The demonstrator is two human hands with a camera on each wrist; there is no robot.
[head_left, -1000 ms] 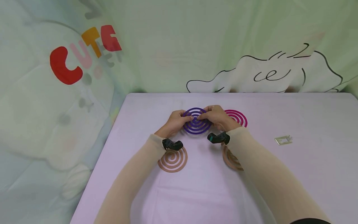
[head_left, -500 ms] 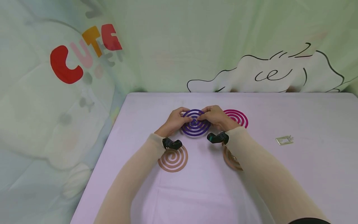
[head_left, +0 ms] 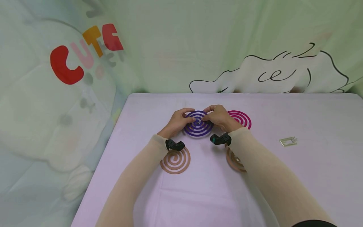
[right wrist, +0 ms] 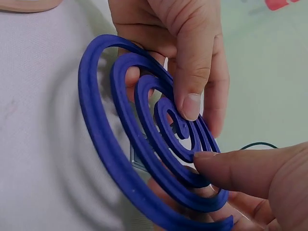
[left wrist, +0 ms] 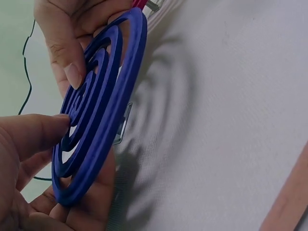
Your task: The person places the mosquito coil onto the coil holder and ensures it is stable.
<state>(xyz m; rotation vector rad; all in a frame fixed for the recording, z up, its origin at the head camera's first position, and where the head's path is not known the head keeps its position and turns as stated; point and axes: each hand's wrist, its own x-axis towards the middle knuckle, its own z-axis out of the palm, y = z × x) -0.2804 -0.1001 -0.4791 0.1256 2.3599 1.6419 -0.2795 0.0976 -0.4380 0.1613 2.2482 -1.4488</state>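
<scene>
A blue-purple mosquito coil (head_left: 198, 135) is held up off the table between both hands. My left hand (head_left: 175, 122) grips its left side, thumb on the front face near the centre and fingers behind. My right hand (head_left: 220, 117) pinches the coil from the other side, its thumb also close to the centre. In the left wrist view the coil (left wrist: 115, 115) stands tilted, casting a spiral shadow. Behind the coil (right wrist: 90, 96) in the right wrist view, part of a small metal piece (right wrist: 138, 156) shows through the gaps; whether it touches the coil I cannot tell.
A pink coil (head_left: 249, 122) lies behind the right wrist, partly hidden. Nearer are a brown coil (head_left: 188, 159) at left and another brown coil (head_left: 230, 162), partly under the right sleeve. A small metal stand (head_left: 288, 142) lies to the right on the pale tablecloth (head_left: 198, 195).
The coil has shifted slightly left and tilted a little between the hands. The left fingers have crept up along its far edge. Both hands keep their hold.
</scene>
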